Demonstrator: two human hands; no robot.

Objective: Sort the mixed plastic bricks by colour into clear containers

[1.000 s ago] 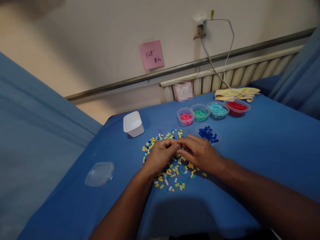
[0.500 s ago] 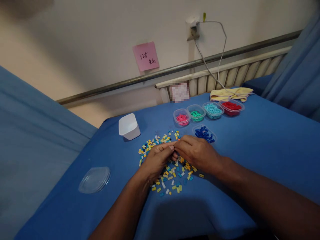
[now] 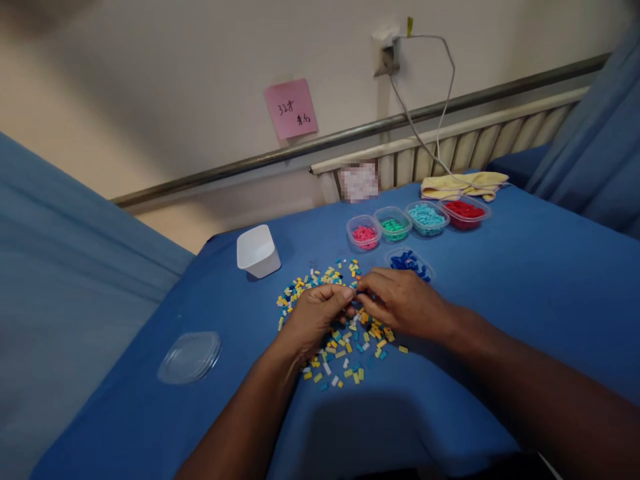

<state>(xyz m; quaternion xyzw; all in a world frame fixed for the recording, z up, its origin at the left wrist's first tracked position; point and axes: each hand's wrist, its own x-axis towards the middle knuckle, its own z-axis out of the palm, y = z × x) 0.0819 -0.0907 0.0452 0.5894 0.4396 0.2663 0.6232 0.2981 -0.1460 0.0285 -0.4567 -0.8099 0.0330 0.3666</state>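
Drew the curled fingers of the right hand (image 3: 405, 301) slightly off the left thumb, after pressing close against it half a second earlier, and opened a small gap between right thumb and forefinger. Held the left hand (image 3: 316, 319) much as before, bent inward with thumb against forefinger, just beside the right fingertips. Worked above small plastic blocks (image 3: 377, 331), yellow, white, orange and teal, scattered beneath and around both hands on a blue cloth (image 3: 525, 267). Left unmoved the white tub (image 3: 257, 253), beyond the left hand and to its left, and the clear lids (image 3: 190, 358), well to the left of the same hand. Kept in place beyond the right hand a row of clear containers (image 3: 430, 233) with pink pieces (image 3: 365, 235), green pieces (image 3: 394, 228), light blue pieces (image 3: 427, 217) and red pieces (image 3: 464, 211).

Hid behind the right hand the near part of a container (image 3: 426, 261) of dark blue pieces (image 3: 406, 261), and beneath both hands the middle of the scatter. Could not tell, with fingertips so small and dim, whether gripping a block in either hand. Lost both forearms (image 3: 525, 367) at the frame's edges.
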